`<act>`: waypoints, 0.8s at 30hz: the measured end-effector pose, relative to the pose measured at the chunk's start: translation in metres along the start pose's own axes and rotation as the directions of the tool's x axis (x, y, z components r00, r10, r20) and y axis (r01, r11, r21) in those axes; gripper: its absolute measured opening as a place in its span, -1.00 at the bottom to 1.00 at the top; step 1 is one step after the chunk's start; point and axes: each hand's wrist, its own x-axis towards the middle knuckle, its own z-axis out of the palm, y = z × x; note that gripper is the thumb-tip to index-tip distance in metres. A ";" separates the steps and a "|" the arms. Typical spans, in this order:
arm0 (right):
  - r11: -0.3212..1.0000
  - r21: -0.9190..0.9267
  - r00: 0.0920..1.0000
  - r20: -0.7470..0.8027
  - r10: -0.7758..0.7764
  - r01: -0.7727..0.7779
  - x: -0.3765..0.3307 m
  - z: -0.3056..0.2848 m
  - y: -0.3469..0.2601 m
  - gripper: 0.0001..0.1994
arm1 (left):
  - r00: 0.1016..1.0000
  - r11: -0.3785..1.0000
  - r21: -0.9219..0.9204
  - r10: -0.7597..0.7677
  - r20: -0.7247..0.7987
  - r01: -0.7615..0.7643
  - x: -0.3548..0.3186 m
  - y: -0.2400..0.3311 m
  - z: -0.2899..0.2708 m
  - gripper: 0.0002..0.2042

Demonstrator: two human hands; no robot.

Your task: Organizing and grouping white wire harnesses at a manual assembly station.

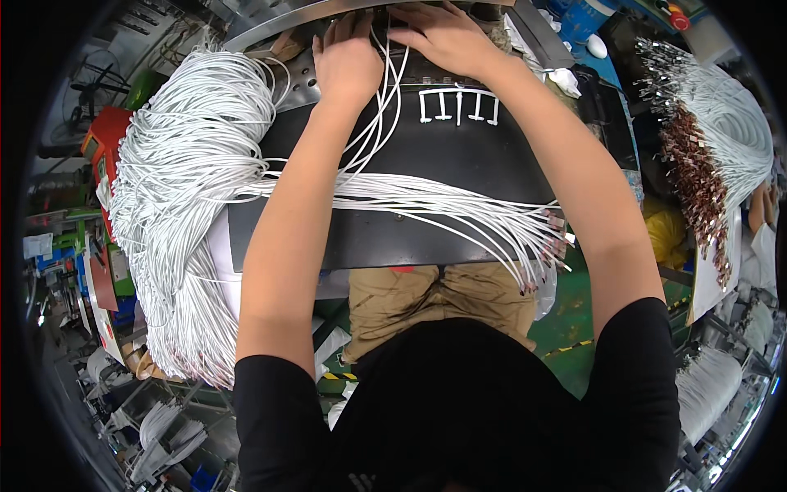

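Note:
At the far edge of the black work surface (459, 156), my left hand (348, 66) reaches forward with bent fingers, their tips hidden against the metal machine edge. To its right, my right hand (443, 37) points inward, its thumb and fingers around the top of a white cable (393, 102). Several such cables rise from the surface to the gap between both hands; their upper ends are hidden. A loose bundle of white cables (426, 190) lies across the near part of the surface, its reddish-brown and metal ends (549, 246) over the right edge.
A big heap of white cables (193, 139) hangs at the left. White bracket-like strips (459, 107) sit on the black surface. More cables with reddish ends (701, 156) hang at the right, near a blue bucket (584, 20). A red box (106, 139) stands behind the left heap.

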 end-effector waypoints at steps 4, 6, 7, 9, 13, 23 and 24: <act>0.991 -0.089 0.987 -0.137 0.085 -0.098 0.020 0.033 0.051 -0.55 | 0.998 0.986 -0.157 0.056 0.017 -0.052 0.020 0.024 -0.033 -0.71; 0.978 -0.145 0.976 -0.183 0.121 -0.149 0.030 0.049 0.072 -0.60 | 0.991 0.992 -0.007 0.122 -0.059 -0.123 0.025 0.042 -0.032 -0.70; 0.988 -0.048 0.954 -0.271 0.131 -0.150 0.037 0.051 0.072 -0.64 | 0.983 0.986 0.076 0.157 -0.093 -0.151 0.025 0.044 -0.032 -0.69; 0.982 0.148 0.884 -0.436 0.171 -0.118 0.052 0.056 0.072 -0.71 | 0.976 0.988 -0.012 0.151 -0.156 -0.155 0.021 0.036 -0.014 -0.69; 0.855 0.510 0.793 -0.558 0.244 0.097 0.063 0.069 0.084 -0.78 | 0.971 0.985 -0.091 0.127 -0.203 -0.148 0.023 0.028 0.010 -0.69; 0.852 0.497 0.707 -0.661 0.251 0.162 0.063 0.067 0.081 -0.85 | 0.987 0.983 0.119 0.148 -0.061 -0.140 0.025 0.024 0.010 -0.62; 0.860 0.486 0.704 -0.664 0.251 0.152 0.063 0.065 0.081 -0.85 | 0.987 0.983 0.118 0.150 -0.060 -0.142 0.026 0.027 0.009 -0.62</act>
